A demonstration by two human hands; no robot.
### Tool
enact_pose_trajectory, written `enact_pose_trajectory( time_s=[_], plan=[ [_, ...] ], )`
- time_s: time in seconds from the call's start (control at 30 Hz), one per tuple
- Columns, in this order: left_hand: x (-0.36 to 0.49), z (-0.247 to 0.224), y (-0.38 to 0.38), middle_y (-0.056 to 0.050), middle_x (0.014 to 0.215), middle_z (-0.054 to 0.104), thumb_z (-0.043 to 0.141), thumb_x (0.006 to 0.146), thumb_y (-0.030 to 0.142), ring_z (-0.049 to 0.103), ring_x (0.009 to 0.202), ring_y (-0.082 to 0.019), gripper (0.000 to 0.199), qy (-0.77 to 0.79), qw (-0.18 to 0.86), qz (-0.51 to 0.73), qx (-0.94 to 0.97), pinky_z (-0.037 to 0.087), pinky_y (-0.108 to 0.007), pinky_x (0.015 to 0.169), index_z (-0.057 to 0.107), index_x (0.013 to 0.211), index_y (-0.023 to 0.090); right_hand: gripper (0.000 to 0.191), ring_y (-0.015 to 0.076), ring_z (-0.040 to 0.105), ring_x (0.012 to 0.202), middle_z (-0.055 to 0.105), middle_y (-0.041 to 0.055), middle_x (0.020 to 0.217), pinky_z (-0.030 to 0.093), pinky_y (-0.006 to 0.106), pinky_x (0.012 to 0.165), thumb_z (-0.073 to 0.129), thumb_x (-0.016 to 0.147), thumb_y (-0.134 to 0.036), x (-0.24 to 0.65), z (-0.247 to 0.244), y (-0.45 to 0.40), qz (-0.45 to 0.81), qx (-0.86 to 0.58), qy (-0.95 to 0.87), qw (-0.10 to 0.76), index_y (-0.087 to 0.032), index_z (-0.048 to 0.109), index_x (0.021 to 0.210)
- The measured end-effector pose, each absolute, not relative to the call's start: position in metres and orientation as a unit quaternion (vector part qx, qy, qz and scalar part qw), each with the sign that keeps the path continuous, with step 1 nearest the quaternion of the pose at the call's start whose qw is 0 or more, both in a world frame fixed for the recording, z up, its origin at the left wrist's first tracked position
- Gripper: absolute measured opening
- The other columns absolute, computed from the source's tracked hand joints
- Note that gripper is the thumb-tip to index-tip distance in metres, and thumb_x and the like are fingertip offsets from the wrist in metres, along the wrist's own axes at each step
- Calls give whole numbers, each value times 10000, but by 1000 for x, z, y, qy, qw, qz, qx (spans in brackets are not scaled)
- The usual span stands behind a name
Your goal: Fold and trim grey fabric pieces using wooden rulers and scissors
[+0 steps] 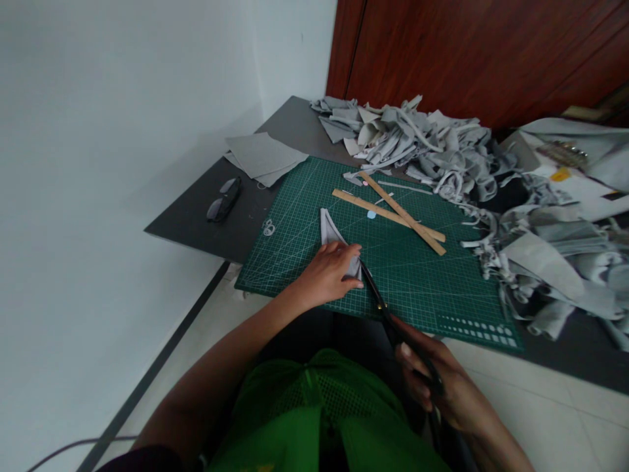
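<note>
My left hand (334,270) lies over a grey fabric piece (330,226), pressing it on the green cutting mat (304,262). Its thumb and fingers are spread to either side of the cloth's near end. A narrow, curved tip of the fabric points away from me. In my right hand (437,373) is a pair of black scissors (376,288), gripped by the handles. The blades look closed or nearly so, and their tip reaches the fabric's right edge beside my left fingers. What lies under my left palm is hidden.
Two crossed wooden rulers (405,213) lie on the mat beyond my hands. Grey fabric scraps (407,134) are heaped along the back and right. Flat grey sheets (265,157) and dark glasses (225,198) rest on the dark table (191,223) at left, close to a white wall.
</note>
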State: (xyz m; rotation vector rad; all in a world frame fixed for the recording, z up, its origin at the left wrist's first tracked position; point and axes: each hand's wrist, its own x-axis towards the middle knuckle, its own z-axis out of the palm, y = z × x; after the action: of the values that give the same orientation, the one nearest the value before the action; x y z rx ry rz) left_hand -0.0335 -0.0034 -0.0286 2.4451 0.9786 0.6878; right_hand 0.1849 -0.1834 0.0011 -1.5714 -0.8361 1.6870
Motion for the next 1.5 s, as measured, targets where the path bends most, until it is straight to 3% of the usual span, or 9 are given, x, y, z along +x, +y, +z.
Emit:
enact_pose_trajectory(
  time_s=[0.23,0.8,1.13,1.5],
  plan=[
    [-33,-30,-3,-139,1393,625,844,849,304,562,1334,-341,713,346,201,261,879,439,-530,1122,430,1422,211,896,52,271,424,358,-106,603,258,169,339,756,826,-634,189,-1,-186,652,-601,-314,340,-229,489,1579],
    [-33,-33,-1,-146,1425,622,866,833,320,552,1357,-338,790,344,201,262,879,422,-523,1146,412,1464,177,860,72,303,421,316,-129,546,304,181,371,676,942,-559,199,-2,-184,649,-586,-369,316,-181,356,1645],
    [-33,-31,-2,-154,1438,607,855,844,328,542,1373,-339,768,348,208,251,879,410,-526,1154,429,1466,186,807,72,325,431,334,-123,551,339,177,389,658,968,-528,200,-1,-185,656,-572,-391,298,-260,335,1657],
    [-35,-26,-12,-140,1366,631,864,834,323,566,1322,-325,691,344,215,241,882,441,-508,1129,494,1404,193,944,62,287,417,329,-129,571,314,178,356,721,880,-626,196,-2,-189,637,-605,-360,314,-165,382,1631]
  ],
)
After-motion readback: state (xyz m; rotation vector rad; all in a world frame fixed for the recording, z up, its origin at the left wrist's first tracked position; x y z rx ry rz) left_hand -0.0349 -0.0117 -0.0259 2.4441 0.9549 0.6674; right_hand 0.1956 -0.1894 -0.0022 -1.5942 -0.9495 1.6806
